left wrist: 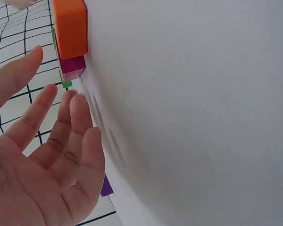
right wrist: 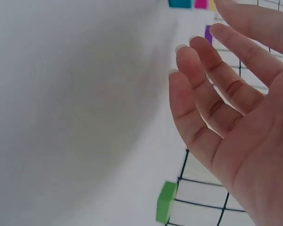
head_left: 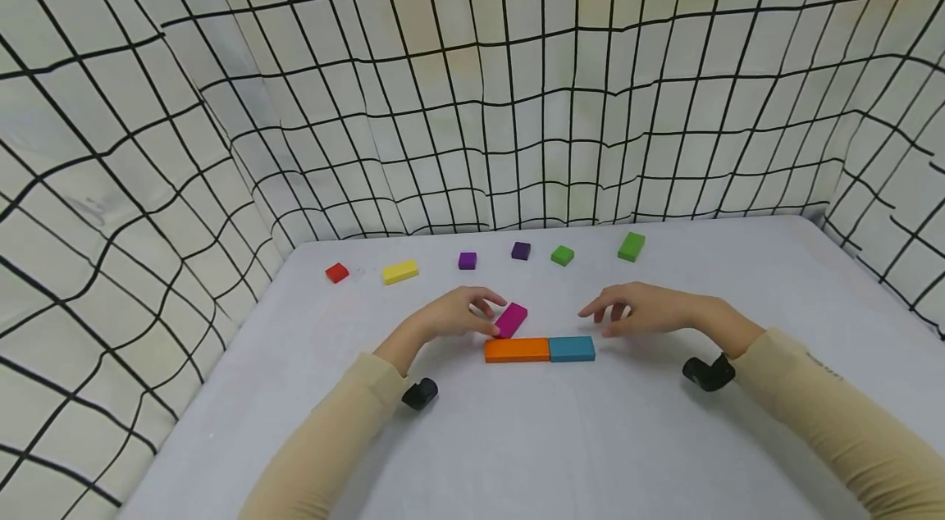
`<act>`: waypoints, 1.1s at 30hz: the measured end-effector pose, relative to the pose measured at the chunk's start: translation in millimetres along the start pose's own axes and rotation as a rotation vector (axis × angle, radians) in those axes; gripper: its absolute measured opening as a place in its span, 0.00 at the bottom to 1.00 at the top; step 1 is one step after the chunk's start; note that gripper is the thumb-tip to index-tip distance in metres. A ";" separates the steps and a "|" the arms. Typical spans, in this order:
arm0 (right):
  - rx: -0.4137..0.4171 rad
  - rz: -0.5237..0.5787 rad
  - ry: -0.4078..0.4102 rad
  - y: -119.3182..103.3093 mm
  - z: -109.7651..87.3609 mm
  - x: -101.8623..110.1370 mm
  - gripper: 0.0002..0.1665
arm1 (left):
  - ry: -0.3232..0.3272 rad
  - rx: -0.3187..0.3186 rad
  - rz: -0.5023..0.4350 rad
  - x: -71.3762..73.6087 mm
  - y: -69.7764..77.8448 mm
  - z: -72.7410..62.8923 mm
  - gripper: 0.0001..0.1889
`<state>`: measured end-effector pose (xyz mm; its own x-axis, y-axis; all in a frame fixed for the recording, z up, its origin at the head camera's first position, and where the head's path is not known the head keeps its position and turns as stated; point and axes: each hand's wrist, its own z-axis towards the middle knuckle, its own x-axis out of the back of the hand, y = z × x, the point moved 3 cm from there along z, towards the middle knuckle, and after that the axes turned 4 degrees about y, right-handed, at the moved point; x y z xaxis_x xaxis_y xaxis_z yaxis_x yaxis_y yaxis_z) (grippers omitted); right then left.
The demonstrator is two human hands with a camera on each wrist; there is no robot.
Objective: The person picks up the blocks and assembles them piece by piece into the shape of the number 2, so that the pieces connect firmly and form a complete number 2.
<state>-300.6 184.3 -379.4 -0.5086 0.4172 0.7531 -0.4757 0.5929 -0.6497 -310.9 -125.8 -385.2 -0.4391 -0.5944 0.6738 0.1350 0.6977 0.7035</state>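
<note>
An orange block (head_left: 517, 350) lies end to end with a blue block (head_left: 572, 348) in a straight row. Just behind the orange one, a magenta block (head_left: 511, 321) sits at a slant. My left hand (head_left: 458, 312) is right beside the magenta block, its thumb tip overlapping the block's near corner in the head view. In the left wrist view its fingers (left wrist: 80, 113) are spread and loosely bent, with nothing held between them. My right hand (head_left: 641, 309) hovers to the right of the blue block, fingers relaxed and holding nothing.
Along the back of the white table (head_left: 517, 446) lie a red block (head_left: 336, 272), a yellow block (head_left: 400, 271), a purple block (head_left: 467, 261), a dark purple block (head_left: 521, 251), a small green block (head_left: 563, 256) and a larger green block (head_left: 631, 247). Black netting (head_left: 542, 93) encloses the back and sides.
</note>
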 end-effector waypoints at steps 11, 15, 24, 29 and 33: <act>-0.026 -0.034 0.229 23.0 6.1 37.5 0.22 | 0.020 -0.021 -0.009 -3.2 -4.0 -15.0 0.21; -0.071 -0.034 0.337 38.4 9.5 47.8 0.23 | 0.017 -0.019 -0.013 -4.4 -3.7 -19.8 0.21; -0.169 -0.039 0.454 66.8 14.9 59.5 0.29 | 0.000 -0.017 -0.026 -7.4 -6.0 -23.6 0.22; -0.249 -0.017 0.465 76.5 17.8 65.6 0.36 | -0.017 -0.018 -0.039 -7.6 -8.4 -23.1 0.23; -0.316 0.007 0.432 85.3 20.2 67.3 0.43 | -0.042 -0.001 -0.055 -6.1 -9.1 -22.7 0.24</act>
<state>-389.9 249.0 -386.2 -0.1375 0.6276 0.7663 -0.2004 0.7400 -0.6420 -289.3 -137.6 -390.6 -0.4824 -0.6149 0.6238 0.1106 0.6637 0.7398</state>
